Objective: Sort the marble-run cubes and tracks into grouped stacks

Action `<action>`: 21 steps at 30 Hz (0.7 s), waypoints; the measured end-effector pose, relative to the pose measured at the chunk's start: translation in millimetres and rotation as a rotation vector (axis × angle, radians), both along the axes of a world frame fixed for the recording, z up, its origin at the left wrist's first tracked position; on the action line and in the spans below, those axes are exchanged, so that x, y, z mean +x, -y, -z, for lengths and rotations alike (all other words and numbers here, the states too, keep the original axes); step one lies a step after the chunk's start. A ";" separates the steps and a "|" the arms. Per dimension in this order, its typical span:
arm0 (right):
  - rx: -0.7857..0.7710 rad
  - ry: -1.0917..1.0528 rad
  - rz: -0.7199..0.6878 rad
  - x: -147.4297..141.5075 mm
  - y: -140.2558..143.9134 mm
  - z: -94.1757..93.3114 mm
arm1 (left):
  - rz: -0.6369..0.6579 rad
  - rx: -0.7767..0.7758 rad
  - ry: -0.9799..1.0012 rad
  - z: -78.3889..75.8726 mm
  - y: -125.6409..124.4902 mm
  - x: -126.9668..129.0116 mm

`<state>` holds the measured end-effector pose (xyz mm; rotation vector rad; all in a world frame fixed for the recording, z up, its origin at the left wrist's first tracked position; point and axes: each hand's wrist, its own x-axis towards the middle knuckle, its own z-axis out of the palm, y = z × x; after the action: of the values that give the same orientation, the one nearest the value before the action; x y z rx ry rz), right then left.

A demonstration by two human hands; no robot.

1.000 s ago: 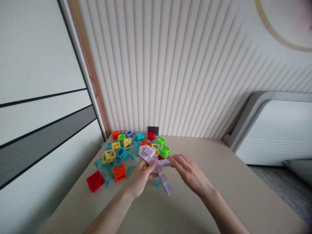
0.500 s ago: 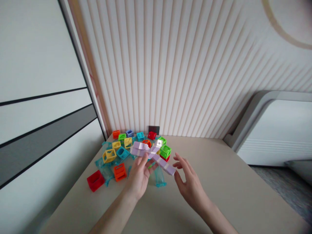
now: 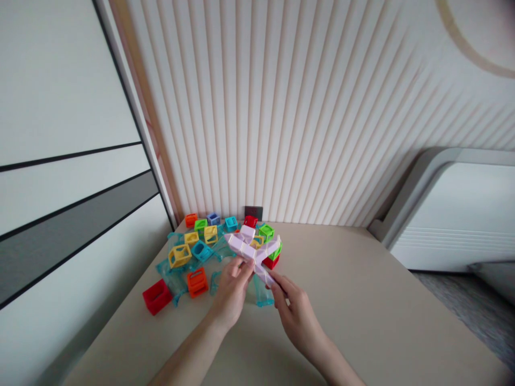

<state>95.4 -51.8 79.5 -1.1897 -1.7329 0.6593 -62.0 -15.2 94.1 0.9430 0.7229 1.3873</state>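
Held up over the table is a lilac, branching, cross-like object point(image 3: 242, 247) with thin pale bands around its arms; I cannot make out its kind. My left hand point(image 3: 232, 292) pinches it near the middle, thumb on top. The near right arm of the object is gripped between the thumb and fingers of my right hand point(image 3: 295, 311). Behind and beneath it lie colourful open-sided cubes, among them a green cube point(image 3: 266, 231) and a yellow cube point(image 3: 211, 234). A clear teal plastic piece point(image 3: 263, 294) shows between my hands, partly covered.
To the left on the beige table point(image 3: 346, 300) are a red cube point(image 3: 156, 296), an orange cube point(image 3: 197, 282) and several more cubes among teal plastic pieces. A black socket point(image 3: 253, 213) sits on the ribbed wall point(image 3: 277, 118). A white cabinet point(image 3: 72, 214) borders the left side.
My right hand has moved left and closed on the near end of the lilac object. The object has turned and tilted in my left hand, so its arms point differently.
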 end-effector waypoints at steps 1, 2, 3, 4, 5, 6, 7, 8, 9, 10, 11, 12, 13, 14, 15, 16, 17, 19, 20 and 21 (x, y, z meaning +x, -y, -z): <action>0.003 0.001 -0.015 1.2 0.3 -4.3 | 0.005 0.018 -0.064 -0.1 -0.8 -2.2; 0.017 0.013 -0.018 2.7 0.4 -8.5 | 0.009 0.032 -0.123 -0.3 -1.7 -3.7; 0.043 0.034 -0.010 4.2 0.2 -12.1 | 0.011 0.040 -0.169 -0.4 -2.7 -4.6; 0.075 0.071 0.009 5.6 -0.1 -14.7 | 0.009 0.040 -0.195 -0.4 -3.7 -4.6; 0.116 0.129 0.036 6.6 -0.4 -16.2 | 0.003 0.033 -0.198 -0.2 -4.5 -4.0; 0.169 0.209 0.071 7.2 -0.7 -16.4 | -0.003 0.021 -0.183 0.0 -5.1 -2.8; 0.230 0.308 0.109 7.2 -1.0 -15.7 | -0.014 0.009 -0.161 0.2 -5.3 -1.5; 0.295 0.411 0.148 6.9 -1.3 -14.4 | -0.025 0.002 -0.143 0.3 -5.1 -0.1; 0.354 0.505 0.180 6.3 -1.6 -12.8 | -0.038 0.002 -0.133 0.2 -4.5 1.1; 0.398 0.579 0.199 5.7 -1.9 -11.4 | -0.046 0.007 -0.135 -0.1 -3.7 2.0; 0.420 0.624 0.202 5.1 -2.2 -10.4 | -0.051 0.015 -0.146 -0.6 -2.7 2.6; 0.415 0.639 0.192 4.7 -2.4 -10.0 | -0.054 0.024 -0.158 -1.1 -1.8 3.0; 0.390 0.629 0.170 4.7 -2.6 -10.2 | -0.051 0.031 -0.166 -1.6 -1.1 3.2; 0.351 0.599 0.143 5.2 -2.7 -10.9 | -0.039 0.032 -0.160 -2.0 -0.5 3.5; 0.301 0.553 0.110 6.1 -2.8 -12.1 | -0.022 0.025 -0.134 -2.6 0.0 4.0; 0.242 0.489 0.076 7.1 -3.0 -13.4 | -0.004 0.015 -0.089 -3.2 0.6 4.7; 0.173 0.408 0.032 8.1 -3.4 -14.7 | 0.008 0.006 -0.031 -4.1 1.5 5.9; 0.014 0.181 -0.079 7.9 -4.4 -16.0 | 0.034 -0.012 0.089 -6.3 4.5 9.5; -0.069 0.042 -0.143 5.9 -4.8 -15.6 | 0.051 -0.022 0.135 -7.4 6.7 11.9; -0.145 -0.105 -0.207 2.3 -5.1 -14.2 | 0.080 -0.036 0.165 -8.2 9.3 14.4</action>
<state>97.8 -46.8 93.7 -1.0605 -1.7570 0.9690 -47.6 -24.5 102.3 0.8098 0.5784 1.3593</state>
